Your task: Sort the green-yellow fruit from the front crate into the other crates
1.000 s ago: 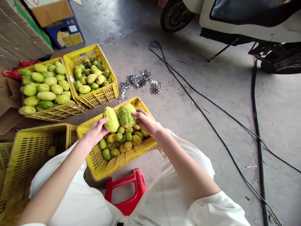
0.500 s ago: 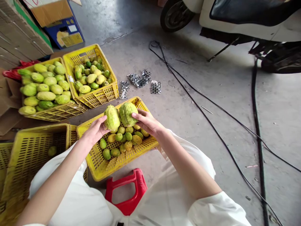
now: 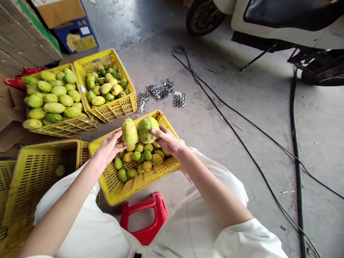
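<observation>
In my left hand is a bumpy yellow-green citron, held upright from its left side by thumb and fingers. My right hand grips a rounder, greener citron, its thumb lying across the fruit's right side. The two fruits are side by side, very close together, above a yellow plastic crate. Inside that crate lie several smaller green and yellow citrus fruits. The fingers behind both held fruits are partly hidden.
Behind on the left stand two yellow crates filled with fruit. A deeper crate with one fruit showing is at my left. A red stool sits between my legs. Black cables cross the floor near a scooter; foil wrappers lie ahead.
The view has shifted slightly. My left hand's fingers have loosened a little under the left citron, which stands slightly more upright. Both hands still hold their fruits.
</observation>
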Motion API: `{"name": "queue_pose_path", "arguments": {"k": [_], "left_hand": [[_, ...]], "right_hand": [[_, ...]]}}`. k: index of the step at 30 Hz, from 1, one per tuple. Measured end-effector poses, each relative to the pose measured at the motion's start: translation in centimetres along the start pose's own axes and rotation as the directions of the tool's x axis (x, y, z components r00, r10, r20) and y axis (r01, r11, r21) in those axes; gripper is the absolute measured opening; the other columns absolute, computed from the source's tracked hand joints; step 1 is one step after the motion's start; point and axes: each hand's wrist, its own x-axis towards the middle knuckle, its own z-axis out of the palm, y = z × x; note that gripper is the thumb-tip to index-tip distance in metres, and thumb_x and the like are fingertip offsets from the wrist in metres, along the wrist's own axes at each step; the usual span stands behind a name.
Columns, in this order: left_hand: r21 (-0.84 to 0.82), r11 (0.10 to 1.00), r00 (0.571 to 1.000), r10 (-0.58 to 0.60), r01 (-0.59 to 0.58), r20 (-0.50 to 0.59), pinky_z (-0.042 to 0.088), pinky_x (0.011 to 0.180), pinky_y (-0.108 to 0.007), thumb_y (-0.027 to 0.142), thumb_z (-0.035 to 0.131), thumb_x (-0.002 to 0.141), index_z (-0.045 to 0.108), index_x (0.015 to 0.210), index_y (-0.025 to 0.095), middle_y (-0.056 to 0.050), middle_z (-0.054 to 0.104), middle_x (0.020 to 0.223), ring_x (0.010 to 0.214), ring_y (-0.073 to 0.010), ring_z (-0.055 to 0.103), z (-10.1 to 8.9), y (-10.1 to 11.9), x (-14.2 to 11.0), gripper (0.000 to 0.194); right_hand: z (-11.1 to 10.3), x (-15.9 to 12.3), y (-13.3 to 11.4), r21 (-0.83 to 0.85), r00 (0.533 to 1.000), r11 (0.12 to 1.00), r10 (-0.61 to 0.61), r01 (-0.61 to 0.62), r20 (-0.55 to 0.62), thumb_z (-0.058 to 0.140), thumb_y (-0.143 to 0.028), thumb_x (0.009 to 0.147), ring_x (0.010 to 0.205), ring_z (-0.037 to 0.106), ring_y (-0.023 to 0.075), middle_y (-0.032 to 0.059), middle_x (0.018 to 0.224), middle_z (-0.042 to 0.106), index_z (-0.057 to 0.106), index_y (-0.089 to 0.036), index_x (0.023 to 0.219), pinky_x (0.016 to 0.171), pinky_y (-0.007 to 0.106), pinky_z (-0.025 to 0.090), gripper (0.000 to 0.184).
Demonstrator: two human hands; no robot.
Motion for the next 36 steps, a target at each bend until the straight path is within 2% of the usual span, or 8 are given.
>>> {"name": "queue_pose_path", "arguments": {"k": [3,8,12,15,19,23,31,36], "left_hand": [[0.03,0.999,0.999,0.04,-0.04,-0.004,0.074,0.102,-0.058,0.034,0.098,0.077,0.075,0.105,0.02,-0.01,0.086,0.107,0.115,-0.0359,0.086,-0.2,0.1,0.0,0.039],[0.027,0.999,0.998,-0.032,0.03,0.053,0.073,0.104,-0.058,0.029,0.103,0.076,0.076,0.098,0.016,-0.011,0.086,0.098,0.103,-0.0335,0.088,-0.4,0.6,-0.4,0.038],[-0.017,0.997,0.994,-0.068,0.069,0.083,0.074,0.102,-0.056,0.025,0.106,0.072,0.08,0.101,0.013,-0.01,0.087,0.101,0.089,-0.0266,0.085,-0.4,0.7,-0.8,0.041],[-0.05,0.996,0.995,-0.065,0.069,0.08,0.074,0.102,-0.057,0.024,0.103,0.073,0.08,0.103,0.014,-0.011,0.088,0.106,0.092,-0.0269,0.084,-0.4,0.7,-0.9,0.038],[-0.076,0.996,0.996,-0.039,0.045,0.076,0.073,0.107,-0.059,0.022,0.095,0.074,0.08,0.105,0.016,-0.012,0.088,0.109,0.11,-0.0324,0.085,-0.3,0.8,-0.9,0.035],[-0.083,0.996,0.999,-0.029,0.032,0.042,0.075,0.105,-0.057,0.022,0.089,0.071,0.079,0.102,0.016,-0.012,0.087,0.105,0.118,-0.0357,0.084,-0.3,0.9,-0.8,0.033],[0.069,0.987,0.99,0.143,-0.144,0.019,0.075,0.101,-0.051,0.033,0.097,0.06,0.072,0.1,0.023,-0.001,0.081,0.095,0.106,-0.0301,0.084,0.2,0.5,-1.1,0.048],[0.078,0.98,0.983,0.177,-0.181,0.048,0.074,0.101,-0.052,0.033,0.098,0.06,0.071,0.098,0.022,-0.003,0.081,0.102,0.107,-0.0307,0.084,0.3,0.3,-0.8,0.048]], "right_hand": [[0.1,0.0,-0.3,-0.011,1.0,1.0,-0.01,0.011,0.018,0.111,-0.043,0.062,0.138,0.08,0.0327,0.0079,0.124,0.088,0.071,-0.028,0.109,0.121,0.044,0.067,0.063],[0.3,-0.1,-0.9,-0.017,0.998,0.999,-0.044,0.044,0.043,0.108,-0.04,0.065,0.137,0.08,0.0329,0.0094,0.125,0.088,0.077,-0.024,0.108,0.125,0.045,0.065,0.056],[0.2,-0.3,-1.1,-0.021,0.996,0.999,-0.048,0.049,0.072,0.11,-0.036,0.062,0.132,0.081,0.0323,0.0086,0.126,0.086,0.074,-0.024,0.113,0.116,0.045,0.07,0.063],[0.0,-0.3,-1.1,-0.009,0.997,0.998,-0.056,0.056,0.055,0.111,-0.037,0.058,0.123,0.084,0.0293,0.003,0.12,0.085,0.07,-0.029,0.116,0.107,0.043,0.073,0.071],[-0.1,-0.3,-1.2,-0.036,0.996,0.996,-0.075,0.078,0.057,0.111,-0.039,0.058,0.112,0.082,0.0243,-0.0016,0.102,0.082,0.068,-0.03,0.103,0.105,0.037,0.07,0.063],[0.0,-0.3,-1.3,-0.063,0.996,0.995,-0.081,0.083,0.041,0.109,-0.038,0.057,0.104,0.078,0.0202,-0.0014,0.104,0.08,0.071,-0.027,0.099,0.099,0.032,0.068,0.058],[0.5,0.0,-0.9,-0.069,0.997,0.994,-0.082,0.083,0.014,0.108,-0.044,0.059,0.113,0.081,0.0254,0.0008,0.105,0.082,0.071,-0.026,0.098,0.105,0.037,0.069,0.056],[0.5,0.2,-0.8,-0.076,0.997,0.995,-0.073,0.072,-0.008,0.108,-0.041,0.06,0.123,0.081,0.0297,0.003,0.106,0.083,0.071,-0.027,0.101,0.113,0.041,0.067,0.057]]}}
